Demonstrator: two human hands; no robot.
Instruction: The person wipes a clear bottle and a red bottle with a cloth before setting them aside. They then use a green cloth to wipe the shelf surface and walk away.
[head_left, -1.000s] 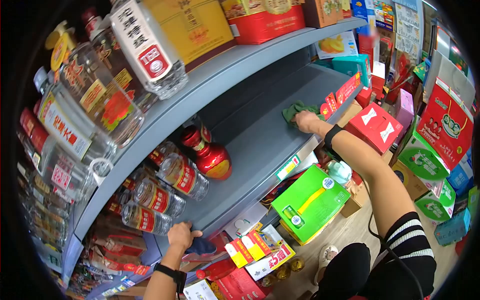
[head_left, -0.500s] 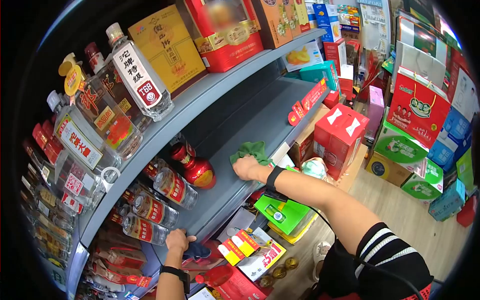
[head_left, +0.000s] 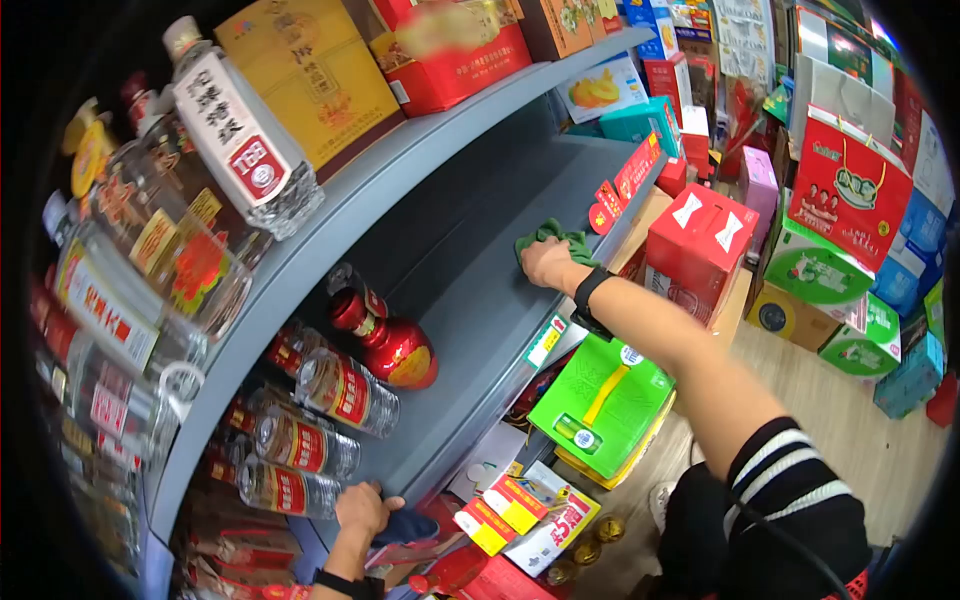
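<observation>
A crumpled green cloth (head_left: 556, 240) lies pressed under my right hand (head_left: 548, 264), whose fingers close on it against the grey shelf (head_left: 470, 310). That contact is near the shelf's front edge, toward its far end. My left hand (head_left: 364, 510) grips the near end of the same shelf's front edge, with part of its fingers hidden. Just beside it shows a dark blue thing (head_left: 408, 528) that I cannot make out. Clear bottles with red labels (head_left: 350, 392) and a round red bottle (head_left: 398, 352) stand on the shelf to the left of my hands.
The upper shelf (head_left: 400, 135) carries glass liquor bottles (head_left: 245, 130), a yellow box (head_left: 308, 75) and a red box (head_left: 465, 65). A green box (head_left: 600, 400) and a red carton (head_left: 697, 245) sit below the shelf's front. Stacked gift boxes (head_left: 820, 262) line the right side.
My right hand has slid the green cloth along the shelf, away from me and to the right. My left hand stays at the shelf edge, while the view has shifted slightly.
</observation>
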